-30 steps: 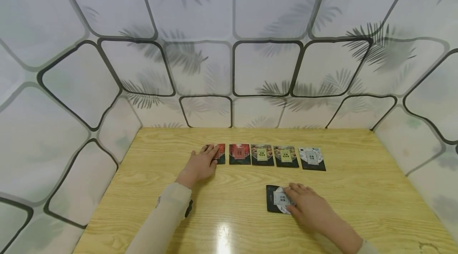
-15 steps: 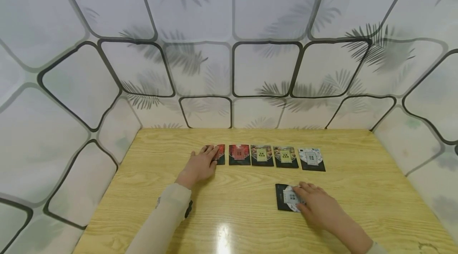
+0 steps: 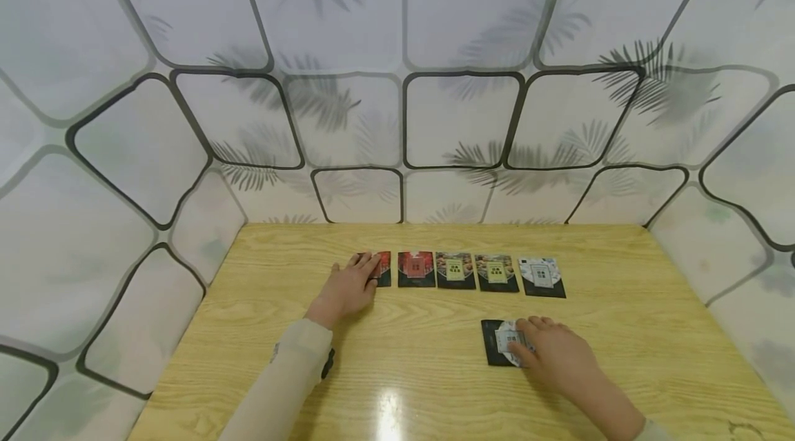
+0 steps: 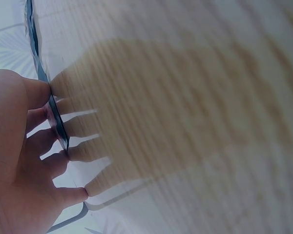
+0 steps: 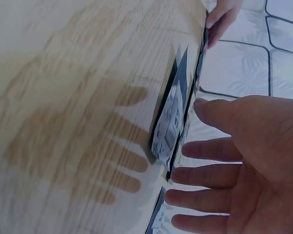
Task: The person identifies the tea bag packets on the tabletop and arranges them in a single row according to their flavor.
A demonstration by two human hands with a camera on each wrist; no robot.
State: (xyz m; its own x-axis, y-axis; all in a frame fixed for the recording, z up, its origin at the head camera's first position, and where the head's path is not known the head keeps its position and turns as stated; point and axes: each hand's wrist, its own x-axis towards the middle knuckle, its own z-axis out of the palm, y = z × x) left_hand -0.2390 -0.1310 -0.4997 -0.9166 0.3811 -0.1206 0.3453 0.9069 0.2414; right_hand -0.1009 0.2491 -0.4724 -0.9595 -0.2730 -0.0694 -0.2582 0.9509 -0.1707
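My left hand rests with extended fingers on a red and black packet, the leftmost in a row; its fingertips touch the packet's dark edge in the left wrist view. Nearer the front, a black packet with a white-grey label lies on the table. Over its right part is my right hand, hiding that side. In the right wrist view, straight spread fingers stand a little apart from the same packet, whose one corner sticks up off the table.
The row continues rightward with a second red packet, two yellow-labelled packets and a white-grey one, all flat on the wooden table. Patterned cloth walls enclose the table at the back and both sides.
My right hand and the front white-grey packet slid to the right, mostly in the first half second. The left hand and the row of packets stayed put.
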